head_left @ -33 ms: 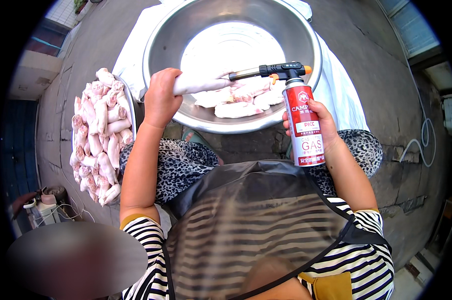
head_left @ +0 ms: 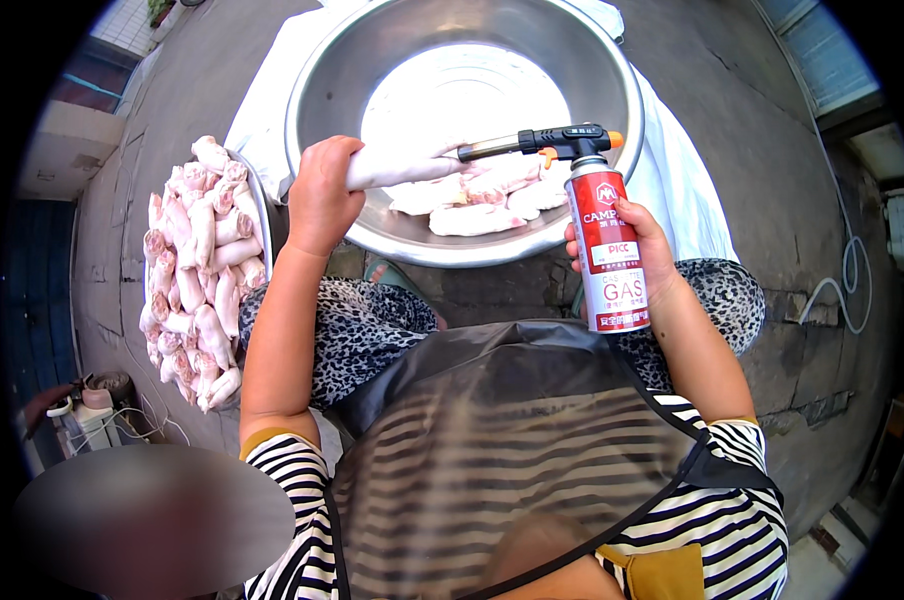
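My left hand point(head_left: 324, 195) is closed round one end of a pale pig's trotter point(head_left: 402, 168), held out over the near part of a wide steel basin point(head_left: 317, 100). In my right hand point(head_left: 640, 235) is a blowtorch point(head_left: 562, 142) on a red and white gas canister point(head_left: 606, 275), gripped upright by the canister. The torch's nozzle points left, its tip at the free end of the trotter. No flame can be made out. Several more trotters point(head_left: 479, 218) lie in the basin below, near its front rim.
To my left stands a metal tray point(head_left: 265, 215) heaped with pale trotters point(head_left: 202, 240). White sheeting point(head_left: 687, 180) spreads beneath the basin. A light hose point(head_left: 852, 285) coils on the paved ground at right. Cables point(head_left: 157, 420) and a small white container point(head_left: 97, 425) are at lower left.
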Demonstrator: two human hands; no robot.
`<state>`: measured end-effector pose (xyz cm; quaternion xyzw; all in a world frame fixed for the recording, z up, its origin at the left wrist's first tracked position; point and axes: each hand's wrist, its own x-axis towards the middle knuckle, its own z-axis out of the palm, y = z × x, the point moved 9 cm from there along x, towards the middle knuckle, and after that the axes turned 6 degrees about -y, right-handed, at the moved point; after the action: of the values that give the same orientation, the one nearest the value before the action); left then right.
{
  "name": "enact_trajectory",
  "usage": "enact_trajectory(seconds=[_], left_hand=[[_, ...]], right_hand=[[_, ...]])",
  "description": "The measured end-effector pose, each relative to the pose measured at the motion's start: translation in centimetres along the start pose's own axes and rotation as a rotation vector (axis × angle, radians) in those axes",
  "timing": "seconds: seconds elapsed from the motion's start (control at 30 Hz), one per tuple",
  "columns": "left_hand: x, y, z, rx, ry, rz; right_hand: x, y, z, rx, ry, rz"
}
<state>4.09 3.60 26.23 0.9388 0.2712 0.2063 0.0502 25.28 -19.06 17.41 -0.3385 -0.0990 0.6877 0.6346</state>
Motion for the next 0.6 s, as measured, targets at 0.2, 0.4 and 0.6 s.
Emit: enact_trajectory(seconds=[0.2,0.4,0.6], left_hand=[[0.21,0.27,-0.14,0.013,0.007,0.006],[0.34,0.42,-0.36,0.015,0.022,0.014],[0.31,0.36,-0.34,0.012,0.028,0.01]], right_hand=[[-0.05,-0.17,-0.08,-0.003,0.009,0.012],[-0.06,-0.38,-0.03,-0.007,0.013,0.017],[-0.05,-0.41,-0.05,-0.008,0.005,0.015]])
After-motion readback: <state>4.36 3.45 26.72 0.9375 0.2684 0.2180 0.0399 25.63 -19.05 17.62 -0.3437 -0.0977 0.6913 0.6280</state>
